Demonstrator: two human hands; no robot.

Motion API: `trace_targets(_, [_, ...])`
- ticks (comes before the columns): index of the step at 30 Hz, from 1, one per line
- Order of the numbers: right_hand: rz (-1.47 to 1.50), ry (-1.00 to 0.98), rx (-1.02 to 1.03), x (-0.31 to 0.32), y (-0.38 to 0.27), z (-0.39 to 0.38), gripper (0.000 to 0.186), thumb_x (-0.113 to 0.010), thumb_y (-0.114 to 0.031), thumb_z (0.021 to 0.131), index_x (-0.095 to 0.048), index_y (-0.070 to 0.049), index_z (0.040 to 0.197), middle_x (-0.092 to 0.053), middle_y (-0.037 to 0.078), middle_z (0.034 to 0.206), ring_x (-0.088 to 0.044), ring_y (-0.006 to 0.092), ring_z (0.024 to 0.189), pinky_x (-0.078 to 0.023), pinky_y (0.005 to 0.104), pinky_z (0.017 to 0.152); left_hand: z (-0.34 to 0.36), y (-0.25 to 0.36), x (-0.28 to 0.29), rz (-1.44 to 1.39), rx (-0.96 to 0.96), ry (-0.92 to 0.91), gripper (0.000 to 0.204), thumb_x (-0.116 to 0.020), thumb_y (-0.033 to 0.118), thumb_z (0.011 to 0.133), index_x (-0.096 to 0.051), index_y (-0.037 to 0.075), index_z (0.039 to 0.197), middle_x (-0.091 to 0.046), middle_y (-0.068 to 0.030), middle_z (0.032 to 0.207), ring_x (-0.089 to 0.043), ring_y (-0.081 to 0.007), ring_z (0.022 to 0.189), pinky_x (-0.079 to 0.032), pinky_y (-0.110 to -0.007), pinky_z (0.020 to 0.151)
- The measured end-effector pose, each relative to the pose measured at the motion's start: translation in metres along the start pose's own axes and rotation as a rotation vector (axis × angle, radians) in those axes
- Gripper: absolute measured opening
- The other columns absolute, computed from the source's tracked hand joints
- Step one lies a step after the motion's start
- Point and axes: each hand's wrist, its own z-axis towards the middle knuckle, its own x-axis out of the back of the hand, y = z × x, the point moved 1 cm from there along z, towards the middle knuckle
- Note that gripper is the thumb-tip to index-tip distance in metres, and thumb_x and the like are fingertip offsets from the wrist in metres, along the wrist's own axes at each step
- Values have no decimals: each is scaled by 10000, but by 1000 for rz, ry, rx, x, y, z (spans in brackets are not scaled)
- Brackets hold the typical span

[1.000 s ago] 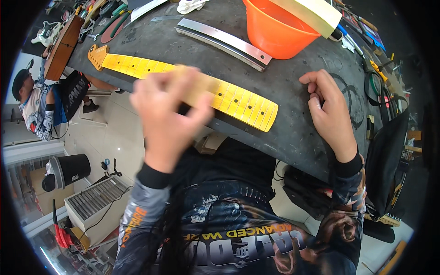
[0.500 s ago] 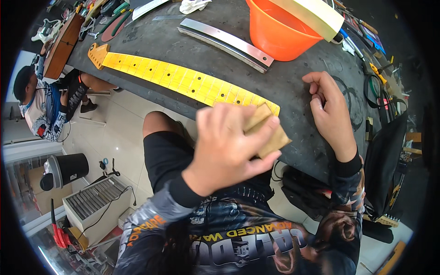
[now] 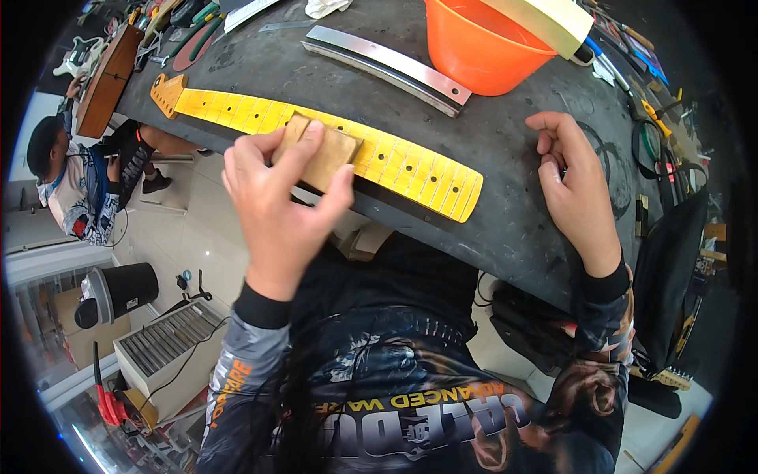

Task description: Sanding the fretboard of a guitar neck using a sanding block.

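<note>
Orange bucket (image 3: 488, 59) | metal bar (image 3: 387, 62) beside | tan pad (image 3: 332, 156) partly hides guitar neck (image 3: 422, 175)

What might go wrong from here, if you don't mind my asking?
The guitar neck might slide: the left hand holds a folded tan sheet, perhaps sandpaper, against it, while the right hand rests apart.

It lies near the close edge of the dark workbench, so a stray push could send it off.

The sheet's edge might catch on the fret lines.

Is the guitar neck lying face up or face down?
Face up: the guitar neck shows its yellow, fretted side with dark dots to the camera.
</note>
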Motion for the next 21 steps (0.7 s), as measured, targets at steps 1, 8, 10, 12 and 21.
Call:
trace_targets(1, [8,2,-2,-1,-1,0,496,-550,137,951,-681,-25,1402,-605,104,1062,-645,227,924,-556,354,886,-7,10,-5,-15,-8,2,589,-984,317,806,-879,189,1371,-688,-170,1223,-645,-393,1167,-535,-520,999])
trace_targets(8, [11,0,-30,2,3,-2,498,-553,138,954,-681,-24,1408,-609,102,1066,-651,225,928,-557,354,887,-2,21,4,-3,-49,-101,549,-983,338,805,-892,179,1323,-724,-149,1257,-662,-377,1170,-518,-528,996])
trace_targets(10, [9,-3,-16,0,-1,0,498,-553,138,954,-681,-23,1408,-607,99,1065,-650,220,927,-555,351,885,-6,-3,2,-22,36,-22,525,-974,308,814,-886,158,1310,-717,-158,1241,-657,-379,1177,-540,-523,1007])
trace_targets(12, [2,-10,4,-2,-3,4,498,-552,137,955,-681,-23,1408,-606,96,1064,-648,215,927,-554,348,882,-8,42,-3,-129,-31,-122,572,-989,337,813,-879,182,1353,-706,-161,1276,-656,-380,1181,-527,-525,1027])
trace_targets(21, [11,3,20,1,-2,2,506,-551,137,957,-681,-39,1413,-601,100,1059,-646,223,923,-553,354,878,7,-16,5,40,58,14,529,-954,379,829,-894,173,1313,-721,-159,1190,-676,-385,1176,-493,-548,977])
